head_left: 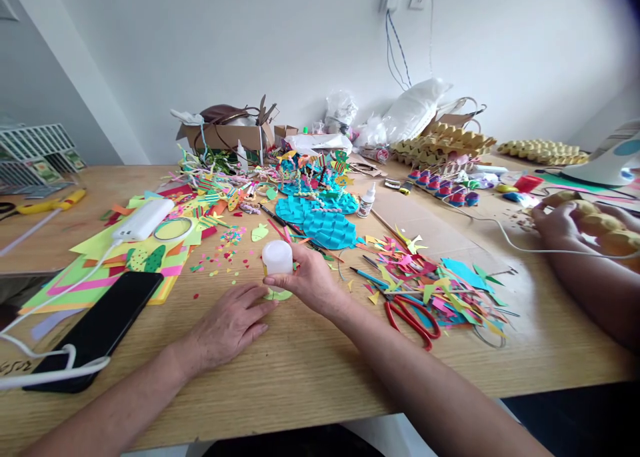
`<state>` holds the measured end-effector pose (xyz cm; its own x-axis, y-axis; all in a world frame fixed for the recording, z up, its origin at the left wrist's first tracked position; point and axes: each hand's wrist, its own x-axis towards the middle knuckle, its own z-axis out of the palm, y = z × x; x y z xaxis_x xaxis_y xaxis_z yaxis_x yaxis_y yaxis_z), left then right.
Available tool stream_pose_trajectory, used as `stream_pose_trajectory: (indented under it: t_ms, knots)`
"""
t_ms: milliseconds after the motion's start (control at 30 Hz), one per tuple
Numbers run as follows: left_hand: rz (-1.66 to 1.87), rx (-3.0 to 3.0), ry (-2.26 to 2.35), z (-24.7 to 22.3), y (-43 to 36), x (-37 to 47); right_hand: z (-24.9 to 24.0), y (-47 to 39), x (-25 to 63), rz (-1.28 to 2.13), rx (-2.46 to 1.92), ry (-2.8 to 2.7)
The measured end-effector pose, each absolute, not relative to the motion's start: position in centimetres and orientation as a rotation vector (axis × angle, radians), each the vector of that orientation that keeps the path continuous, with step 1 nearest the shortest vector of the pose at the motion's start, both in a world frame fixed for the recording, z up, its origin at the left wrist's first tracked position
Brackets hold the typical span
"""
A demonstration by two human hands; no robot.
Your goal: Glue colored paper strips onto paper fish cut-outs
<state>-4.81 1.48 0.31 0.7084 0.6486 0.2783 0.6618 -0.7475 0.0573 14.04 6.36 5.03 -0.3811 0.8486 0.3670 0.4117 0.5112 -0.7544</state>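
A small white glue bottle (278, 257) is gripped in my right hand (313, 280), its flat base turned up toward me. The bottle's lower end is hidden, just above a light-green paper cutout (278, 295) on the table. My left hand (230, 323) lies flat with fingers stretched out, the fingertips at the cutout's left edge. Beyond the bottle lies another light-green fish-shaped cutout (259, 232), among scattered tiny paper bits (233, 235). Farther back sits a blue textured paper piece (327, 227).
Red-handled scissors (413, 320) lie by colourful paper scraps (450, 290) on the right. A black phone (100, 330), a white power bank (143, 219) and coloured sheets (65, 280) are left. Another glue bottle (367, 201) stands behind. At far right, another person's hands (557, 223) hold an egg carton (600, 227).
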Motion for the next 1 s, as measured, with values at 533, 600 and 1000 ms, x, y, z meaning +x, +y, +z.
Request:
stream_pose_trajectory:
  t_ms: [533, 600, 1000]
  knots:
    - [-0.499, -2.821, -1.103, -0.05, 1.38, -4.93, 4.75, 6.02, 13.90, 0.787, -0.990, -1.995]
    - [-0.494, -2.827, -1.106, 0.07, 1.40, -4.87, 4.77, 6.01, 13.93, 0.773, -0.991, -1.988]
    - [-0.512, -2.850, -1.122, 0.67, 1.31, -4.59, 4.59, 5.97, 13.82, 0.803, -0.956, -1.988]
